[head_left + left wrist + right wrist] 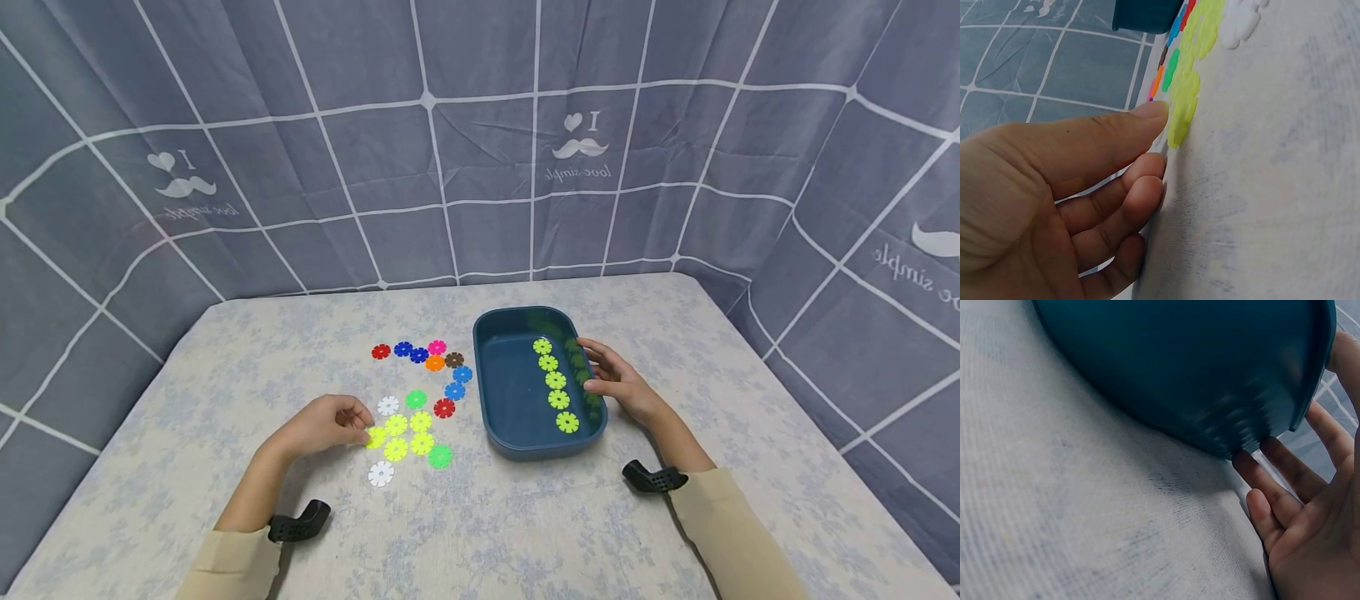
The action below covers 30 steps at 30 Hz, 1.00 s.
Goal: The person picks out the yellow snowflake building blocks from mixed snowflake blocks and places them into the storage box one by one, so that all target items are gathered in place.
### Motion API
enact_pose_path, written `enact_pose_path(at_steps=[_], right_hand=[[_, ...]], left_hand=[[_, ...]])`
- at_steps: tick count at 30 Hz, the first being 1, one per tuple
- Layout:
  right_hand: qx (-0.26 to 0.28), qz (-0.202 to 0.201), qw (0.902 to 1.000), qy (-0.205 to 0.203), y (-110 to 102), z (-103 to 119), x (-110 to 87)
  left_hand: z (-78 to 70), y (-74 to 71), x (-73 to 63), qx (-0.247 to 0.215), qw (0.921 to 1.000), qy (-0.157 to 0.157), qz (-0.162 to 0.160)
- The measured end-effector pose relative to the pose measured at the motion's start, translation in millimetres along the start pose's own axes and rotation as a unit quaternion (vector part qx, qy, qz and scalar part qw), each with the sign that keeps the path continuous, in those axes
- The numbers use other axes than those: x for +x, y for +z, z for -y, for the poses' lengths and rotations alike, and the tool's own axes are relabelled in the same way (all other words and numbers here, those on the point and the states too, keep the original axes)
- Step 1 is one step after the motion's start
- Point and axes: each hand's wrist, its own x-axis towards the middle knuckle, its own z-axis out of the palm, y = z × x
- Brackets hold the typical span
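Beside the left hand's thumb (1147, 112), touching it, lies a yellow disc (377, 437); whether the left hand (328, 426) pinches it, I cannot tell. Best lift it by its edge, sparing neighbouring discs (396, 424). The right hand (625, 385) grips the tub (543, 452) beside it, thumb over the rim; keep that hold light.

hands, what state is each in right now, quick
Left hand: fingers curled at a yellow disc; can't tell if pinching or only touching.
Right hand: closed, holding the bin by its side.
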Motion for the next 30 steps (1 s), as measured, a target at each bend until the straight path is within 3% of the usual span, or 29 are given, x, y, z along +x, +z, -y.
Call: enact_pose_path(at_steps=[8, 20, 30], right_hand=[[-0.004, -0.001, 1.0, 0.001, 0.9, 1.1, -0.1], [-0.007, -0.003, 1.0, 0.006, 1.9, 2.6, 0.0], [-0.003, -0.008, 0.9999, 0.007, 2.8, 2.9, 0.4]], left_hand=[[1.6, 3.2, 1.1, 0.007, 0.9999, 0.0, 0.009], [1.2, 8.6, 3.4, 0.035, 0.9993, -0.008, -0.005], [5.8, 4.1, 3.9, -0.013, 0.9998, 0.017, -0.005]])
